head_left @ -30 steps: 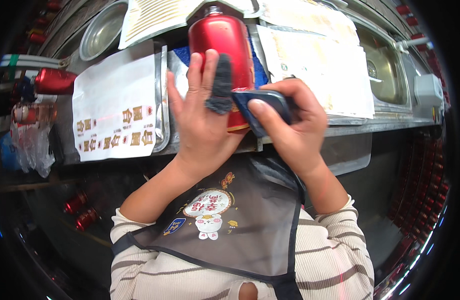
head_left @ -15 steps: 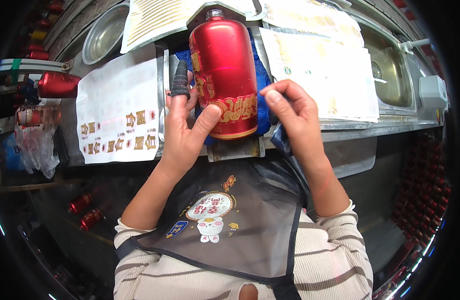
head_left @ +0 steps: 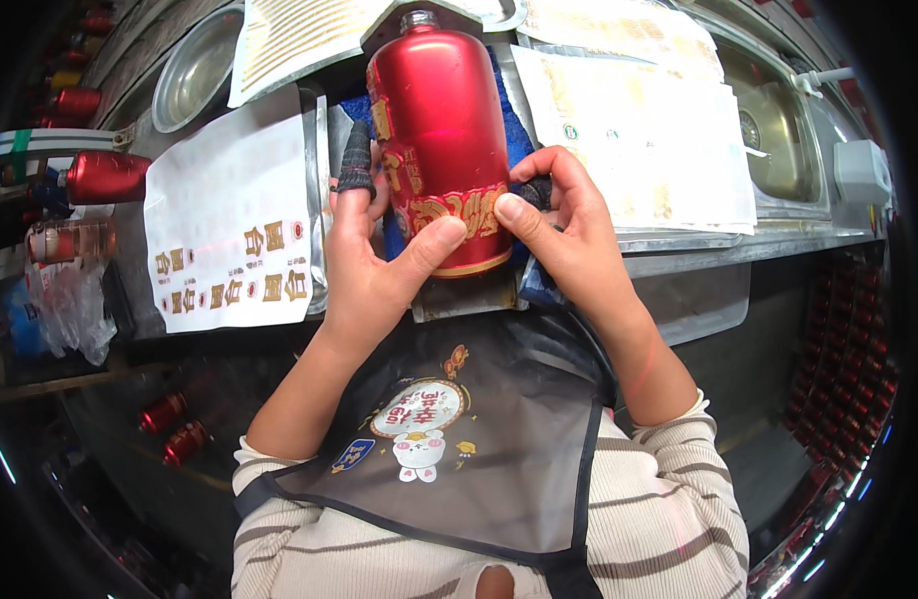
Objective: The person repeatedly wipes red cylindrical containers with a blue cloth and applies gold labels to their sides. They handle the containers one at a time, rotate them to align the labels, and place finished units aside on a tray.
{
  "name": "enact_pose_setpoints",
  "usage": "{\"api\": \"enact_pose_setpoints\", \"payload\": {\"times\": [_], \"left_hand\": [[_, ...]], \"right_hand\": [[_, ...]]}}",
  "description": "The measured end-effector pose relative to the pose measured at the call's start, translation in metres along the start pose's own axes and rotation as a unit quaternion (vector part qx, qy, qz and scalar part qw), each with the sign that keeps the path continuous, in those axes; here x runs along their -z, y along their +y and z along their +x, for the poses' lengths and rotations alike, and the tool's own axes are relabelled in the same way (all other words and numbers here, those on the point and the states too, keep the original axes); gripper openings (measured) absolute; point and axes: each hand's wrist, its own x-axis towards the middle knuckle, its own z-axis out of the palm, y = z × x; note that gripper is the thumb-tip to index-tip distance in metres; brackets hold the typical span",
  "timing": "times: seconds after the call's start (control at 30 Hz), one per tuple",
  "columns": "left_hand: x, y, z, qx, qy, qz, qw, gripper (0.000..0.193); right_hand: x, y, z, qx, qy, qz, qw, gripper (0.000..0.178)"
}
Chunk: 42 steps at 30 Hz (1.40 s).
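Observation:
A glossy red bottle with a gold patterned band near its base lies on a blue cloth, its bare threaded neck pointing away from me. My left hand grips the lower left side, thumb across the gold band and other fingers partly hidden beside the bottle. A dark knitted cover sits on one raised finger. On the opposite side, my right hand presses its thumb to the band's right end, fingers curled at the bottle's edge. A dark cover shows on one of these too.
Left of the bottle lies a white sheet of gold decals; more printed sheets are stacked to the right. A metal bowl stands far left, a sink far right. Another red bottle lies at the left.
My right hand has moved left onto the bottle, its thumb now touching the gold band. My left thumb has shifted slightly right along the band.

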Motion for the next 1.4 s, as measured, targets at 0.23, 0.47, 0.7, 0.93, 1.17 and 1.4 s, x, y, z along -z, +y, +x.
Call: {"api": "enact_pose_setpoints", "payload": {"times": [0.23, 0.47, 0.7, 0.93, 1.17, 1.4], "left_hand": [[0.015, -0.013, -0.009, -0.052, -0.026, 0.022, 0.998, 0.109], [0.014, -0.027, -0.007, -0.136, 0.008, 0.267, 0.954, 0.113], [0.008, -0.020, -0.011, -0.189, 0.031, 0.390, 0.900, 0.105], [0.013, -0.022, -0.002, -0.131, -0.056, 0.242, 0.960, 0.110], [0.013, -0.025, -0.003, -0.140, 0.006, 0.260, 0.955, 0.090], [0.013, -0.027, -0.007, -0.141, 0.023, 0.255, 0.956, 0.091]], "right_hand": [[0.007, -0.012, -0.001, -0.062, 0.047, 0.018, 0.997, 0.021], [-0.028, -0.050, -0.021, 0.135, 0.110, -0.079, 0.982, 0.024], [-0.025, -0.028, -0.014, 0.236, 0.160, -0.319, 0.904, 0.020], [-0.015, -0.020, -0.027, 0.228, 0.140, -0.153, 0.951, 0.028], [-0.012, -0.011, -0.028, 0.211, 0.140, -0.111, 0.961, 0.026], [-0.009, -0.007, -0.024, 0.162, 0.141, -0.126, 0.969, 0.025]]}}
